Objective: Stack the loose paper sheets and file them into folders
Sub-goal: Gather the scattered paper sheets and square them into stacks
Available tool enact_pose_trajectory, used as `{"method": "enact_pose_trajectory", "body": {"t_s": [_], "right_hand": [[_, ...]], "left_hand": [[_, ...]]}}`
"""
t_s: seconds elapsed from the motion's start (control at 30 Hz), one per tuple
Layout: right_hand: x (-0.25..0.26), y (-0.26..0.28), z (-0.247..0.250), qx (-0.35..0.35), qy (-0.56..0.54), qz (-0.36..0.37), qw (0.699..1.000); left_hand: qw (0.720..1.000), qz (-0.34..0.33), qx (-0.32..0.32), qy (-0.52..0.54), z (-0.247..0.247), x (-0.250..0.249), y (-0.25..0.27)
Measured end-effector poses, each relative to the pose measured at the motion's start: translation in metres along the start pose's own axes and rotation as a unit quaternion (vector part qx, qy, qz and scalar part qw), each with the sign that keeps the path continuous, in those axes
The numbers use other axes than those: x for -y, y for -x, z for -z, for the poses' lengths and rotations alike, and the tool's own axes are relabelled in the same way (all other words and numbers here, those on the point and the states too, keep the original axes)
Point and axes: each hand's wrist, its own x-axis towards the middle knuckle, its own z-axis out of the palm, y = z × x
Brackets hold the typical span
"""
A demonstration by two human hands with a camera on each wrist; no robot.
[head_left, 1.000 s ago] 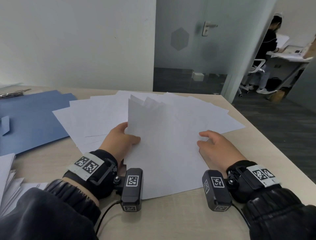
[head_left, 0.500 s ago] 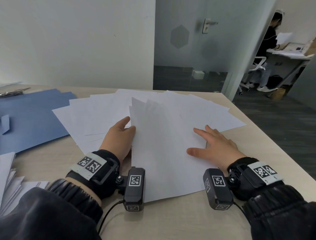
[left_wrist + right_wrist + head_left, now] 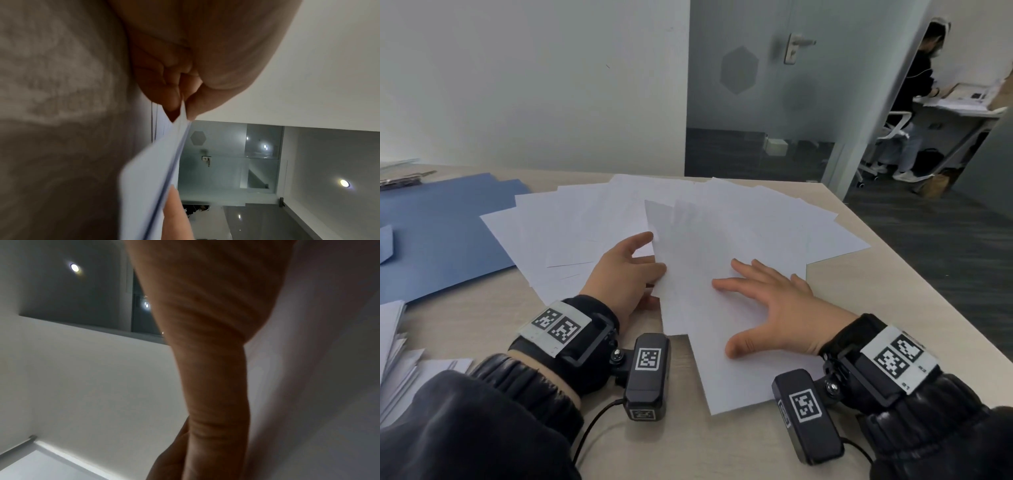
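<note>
White loose sheets [image 3: 592, 222] lie fanned out across the beige table [image 3: 722, 455]. A small gathered stack of sheets [image 3: 698, 246] lies on top, in front of me. My left hand [image 3: 633, 274] pinches the stack's left edge between thumb and fingers; the left wrist view shows that hand [image 3: 180, 99] nipping the stack's edge [image 3: 172, 154]. My right hand [image 3: 767, 305] lies flat on the stack with fingers spread and straight. A blue folder [image 3: 434, 233] lies open at the left.
More white sheets [image 3: 390, 346] are piled at the near left edge. A clipboard clip [image 3: 400, 180] lies at the far left. The table's right edge [image 3: 928, 308] drops to dark floor. A person [image 3: 917, 99] stands at a desk beyond the glass door [image 3: 791, 85].
The stack was tilted up a second ago and now lies flat on the fanned sheets. My right hand let go of its right edge and slid left onto its top, fingers spread.
</note>
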Motion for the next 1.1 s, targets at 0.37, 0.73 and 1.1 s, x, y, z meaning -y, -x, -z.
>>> {"method": "enact_pose_trajectory", "body": {"t_s": [0.37, 0.73, 1.1], "right_hand": [[0.020, 0.010, -0.006, 0.065, 0.046, 0.085, 0.993], [0.006, -0.002, -0.005, -0.167, -0.171, -0.060, 0.969], [0.012, -0.006, -0.012, -0.020, -0.096, 0.020, 0.995]], "left_hand": [[0.984, 0.010, -0.124, 0.125, 0.006, -0.002, -0.007], [0.997, 0.003, 0.025, 0.072, -0.004, -0.003, 0.003], [0.992, 0.080, 0.073, 0.072, -0.011, -0.007, 0.005]]}}
